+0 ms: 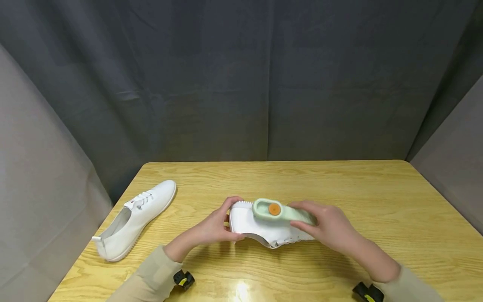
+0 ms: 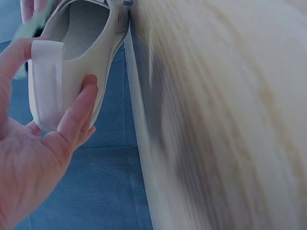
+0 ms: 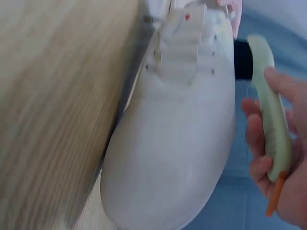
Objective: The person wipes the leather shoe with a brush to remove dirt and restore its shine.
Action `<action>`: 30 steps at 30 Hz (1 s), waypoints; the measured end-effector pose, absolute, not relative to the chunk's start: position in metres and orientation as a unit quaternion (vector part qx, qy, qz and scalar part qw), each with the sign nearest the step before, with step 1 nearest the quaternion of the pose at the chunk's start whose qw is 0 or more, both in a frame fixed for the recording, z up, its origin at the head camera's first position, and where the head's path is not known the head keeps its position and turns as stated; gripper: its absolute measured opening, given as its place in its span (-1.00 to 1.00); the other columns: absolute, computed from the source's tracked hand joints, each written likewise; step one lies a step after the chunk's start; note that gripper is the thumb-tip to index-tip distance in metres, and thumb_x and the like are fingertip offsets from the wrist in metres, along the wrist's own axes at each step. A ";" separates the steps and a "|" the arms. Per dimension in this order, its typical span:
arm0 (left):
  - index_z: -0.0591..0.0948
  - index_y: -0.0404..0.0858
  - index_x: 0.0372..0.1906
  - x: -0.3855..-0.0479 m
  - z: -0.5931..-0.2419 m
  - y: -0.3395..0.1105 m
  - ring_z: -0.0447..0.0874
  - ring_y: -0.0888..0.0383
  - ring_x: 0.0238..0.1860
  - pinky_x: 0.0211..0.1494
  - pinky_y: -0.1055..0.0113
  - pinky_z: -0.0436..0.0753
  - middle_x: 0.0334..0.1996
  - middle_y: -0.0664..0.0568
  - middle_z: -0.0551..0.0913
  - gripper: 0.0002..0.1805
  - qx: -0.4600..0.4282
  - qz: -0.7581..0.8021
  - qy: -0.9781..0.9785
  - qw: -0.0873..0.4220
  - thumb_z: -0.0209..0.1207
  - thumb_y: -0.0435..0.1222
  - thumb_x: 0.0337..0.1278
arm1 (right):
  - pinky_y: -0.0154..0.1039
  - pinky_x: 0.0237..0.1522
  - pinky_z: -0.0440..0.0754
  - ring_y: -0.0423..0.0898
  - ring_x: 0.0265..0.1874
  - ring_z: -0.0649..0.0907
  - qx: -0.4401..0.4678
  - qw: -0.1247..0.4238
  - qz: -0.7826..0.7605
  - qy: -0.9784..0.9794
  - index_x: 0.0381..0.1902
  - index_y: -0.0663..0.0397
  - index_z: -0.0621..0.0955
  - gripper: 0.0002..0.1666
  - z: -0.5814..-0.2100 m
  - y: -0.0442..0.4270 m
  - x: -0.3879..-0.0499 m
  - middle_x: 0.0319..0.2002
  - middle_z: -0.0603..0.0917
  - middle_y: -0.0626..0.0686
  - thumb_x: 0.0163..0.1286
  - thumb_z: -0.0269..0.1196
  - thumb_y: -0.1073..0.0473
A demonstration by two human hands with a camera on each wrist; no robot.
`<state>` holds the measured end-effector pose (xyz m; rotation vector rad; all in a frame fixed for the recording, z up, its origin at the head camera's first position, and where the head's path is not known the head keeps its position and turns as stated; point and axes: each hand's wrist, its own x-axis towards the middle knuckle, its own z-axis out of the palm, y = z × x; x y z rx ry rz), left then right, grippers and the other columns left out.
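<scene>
A white lace-up shoe (image 1: 243, 222) lies on its side at the middle of the table, its toe to the right. My left hand (image 1: 216, 226) grips it by the heel, and the left wrist view shows fingers and thumb around the heel (image 2: 48, 86). A pale green brush (image 1: 284, 213) with an orange button is held by the handle in my right hand (image 1: 332, 224). In the right wrist view, its black bristles (image 3: 243, 60) meet the shoe's side near the laces. An orange loop (image 3: 275, 194) hangs from the handle's end.
Another white shoe (image 1: 141, 216) stands upright on the wooden table (image 1: 339, 180) at the left, toe pointing away. Dark grey curtain (image 1: 211, 84) hangs behind the table, with light cloth (image 1: 37, 176) along the sides.
</scene>
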<state>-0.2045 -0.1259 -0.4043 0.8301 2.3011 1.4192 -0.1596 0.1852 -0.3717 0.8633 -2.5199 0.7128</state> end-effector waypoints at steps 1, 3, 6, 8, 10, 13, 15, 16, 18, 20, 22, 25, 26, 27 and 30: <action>0.12 -0.20 0.38 -0.204 -0.404 -0.126 0.58 0.01 -0.11 -0.21 0.29 0.65 0.13 -0.14 0.39 -0.06 0.288 0.494 0.806 0.157 0.44 -0.41 -0.06 | -0.15 -0.34 0.63 -0.11 -0.31 0.70 0.284 0.189 0.252 -0.906 0.02 -0.01 0.67 -0.55 -0.371 0.187 -0.162 -0.11 0.72 0.00 0.17 0.45 0.05; 0.11 -0.20 0.39 -0.204 -0.404 -0.126 0.58 0.02 -0.11 -0.20 0.29 0.64 0.14 -0.13 0.39 -0.06 0.287 0.488 0.810 0.156 0.44 -0.39 -0.05 | -0.03 -0.24 0.63 0.01 -0.20 0.71 0.254 0.187 0.254 -0.915 0.03 0.01 0.67 -0.55 -0.371 0.191 -0.165 -0.07 0.71 0.03 0.18 0.44 0.04; 0.11 -0.19 0.39 -0.203 -0.404 -0.127 0.58 0.03 -0.11 -0.18 0.27 0.62 0.12 -0.14 0.41 -0.06 0.287 0.476 0.817 0.151 0.44 -0.36 -0.04 | -0.01 -0.22 0.63 0.01 -0.16 0.70 0.253 0.188 0.257 -0.914 0.02 0.00 0.67 -0.55 -0.372 0.194 -0.164 -0.07 0.71 0.01 0.16 0.45 0.04; 0.11 -0.16 0.39 -0.203 -0.404 -0.128 0.58 0.03 -0.11 -0.17 0.26 0.61 0.10 -0.13 0.43 -0.05 0.286 0.469 0.823 0.147 0.44 -0.34 -0.04 | -0.11 -0.26 0.64 -0.08 -0.20 0.70 0.279 0.195 0.261 -0.903 0.00 -0.02 0.68 -0.55 -0.373 0.195 -0.162 -0.11 0.72 -0.05 0.13 0.48 0.07; 0.11 -0.14 0.39 -0.203 -0.403 -0.128 0.58 0.04 -0.11 -0.16 0.26 0.60 0.09 -0.11 0.44 -0.05 0.284 0.466 0.825 0.144 0.45 -0.34 -0.05 | -0.24 -0.36 0.61 -0.22 -0.31 0.67 0.312 0.197 0.266 -0.890 -0.01 -0.05 0.68 -0.55 -0.373 0.195 -0.158 -0.16 0.71 -0.12 0.10 0.49 0.10; 0.11 -0.14 0.40 -0.204 -0.403 -0.128 0.58 0.03 -0.11 -0.15 0.25 0.60 0.10 -0.12 0.43 -0.06 0.285 0.467 0.825 0.143 0.44 -0.34 -0.04 | -0.39 -0.43 0.54 -0.33 -0.38 0.60 0.370 0.198 0.275 -0.865 -0.02 -0.09 0.67 -0.54 -0.374 0.193 -0.152 -0.21 0.70 -0.17 0.08 0.50 0.10; 0.11 -0.14 0.40 -0.205 -0.403 -0.128 0.57 0.03 -0.11 -0.14 0.24 0.59 0.12 -0.12 0.42 -0.06 0.288 0.467 0.824 0.142 0.44 -0.33 -0.03 | -0.46 -0.45 0.49 -0.37 -0.43 0.54 0.406 0.191 0.281 -0.849 -0.01 -0.10 0.66 -0.54 -0.374 0.192 -0.149 -0.23 0.68 -0.19 0.10 0.50 0.08; 0.11 -0.14 0.39 -0.205 -0.404 -0.128 0.57 0.03 -0.11 -0.14 0.24 0.59 0.13 -0.13 0.42 -0.07 0.289 0.466 0.824 0.143 0.44 -0.33 -0.02 | -0.50 -0.45 0.46 -0.39 -0.45 0.52 0.423 0.190 0.283 -0.840 0.00 -0.11 0.66 -0.53 -0.375 0.191 -0.148 -0.25 0.66 -0.21 0.10 0.49 0.07; 0.11 -0.14 0.40 -0.206 -0.404 -0.129 0.57 0.03 -0.10 -0.13 0.23 0.59 0.14 -0.14 0.41 -0.07 0.291 0.467 0.823 0.144 0.44 -0.32 -0.01 | -0.55 -0.45 0.41 -0.42 -0.47 0.48 0.447 0.187 0.281 -0.829 0.02 -0.10 0.65 -0.53 -0.376 0.190 -0.147 -0.25 0.65 -0.24 0.12 0.48 0.05; 0.11 -0.13 0.40 -0.206 -0.405 -0.129 0.57 0.03 -0.10 -0.13 0.22 0.58 0.14 -0.14 0.40 -0.07 0.291 0.466 0.823 0.145 0.44 -0.31 0.00 | -0.57 -0.46 0.37 -0.44 -0.51 0.41 0.455 0.182 0.279 -0.826 0.02 -0.09 0.65 -0.52 -0.376 0.189 -0.146 -0.28 0.62 -0.27 0.12 0.48 0.06; 0.11 -0.13 0.40 -0.206 -0.405 -0.129 0.57 0.03 -0.11 -0.14 0.23 0.58 0.14 -0.14 0.40 -0.07 0.290 0.468 0.822 0.146 0.43 -0.32 -0.01 | -0.55 -0.47 0.38 -0.44 -0.51 0.42 0.448 0.180 0.275 -0.832 0.01 -0.08 0.66 -0.53 -0.377 0.190 -0.146 -0.28 0.63 -0.27 0.10 0.49 0.07; 0.11 -0.13 0.39 -0.206 -0.404 -0.128 0.58 0.04 -0.12 -0.15 0.25 0.60 0.12 -0.13 0.41 -0.06 0.288 0.469 0.822 0.147 0.44 -0.34 -0.03 | -0.47 -0.48 0.46 -0.41 -0.47 0.50 0.406 0.181 0.265 -0.856 -0.03 -0.07 0.67 -0.55 -0.378 0.193 -0.150 -0.26 0.67 -0.21 0.09 0.50 0.08; 0.11 -0.13 0.39 -0.205 -0.404 -0.128 0.58 0.04 -0.13 -0.16 0.26 0.60 0.11 -0.12 0.42 -0.06 0.286 0.469 0.822 0.148 0.44 -0.34 -0.04 | -0.43 -0.47 0.50 -0.39 -0.45 0.55 0.386 0.182 0.262 -0.865 -0.03 -0.07 0.68 -0.56 -0.378 0.194 -0.152 -0.25 0.70 -0.18 0.09 0.49 0.07; 0.11 -0.13 0.39 -0.205 -0.405 -0.128 0.59 0.04 -0.13 -0.17 0.27 0.60 0.10 -0.12 0.42 -0.06 0.285 0.470 0.822 0.149 0.44 -0.35 -0.05 | -0.38 -0.46 0.52 -0.36 -0.43 0.58 0.365 0.182 0.259 -0.876 -0.02 -0.06 0.68 -0.56 -0.378 0.195 -0.154 -0.22 0.71 -0.14 0.10 0.49 0.07; 0.11 -0.13 0.38 -0.204 -0.405 -0.128 0.59 0.04 -0.12 -0.16 0.27 0.61 0.11 -0.12 0.43 -0.06 0.284 0.471 0.822 0.149 0.45 -0.35 -0.05 | -0.24 -0.42 0.59 -0.22 -0.37 0.67 0.301 0.193 0.249 -0.900 -0.01 -0.02 0.68 -0.56 -0.377 0.198 -0.161 -0.16 0.73 -0.05 0.13 0.47 0.07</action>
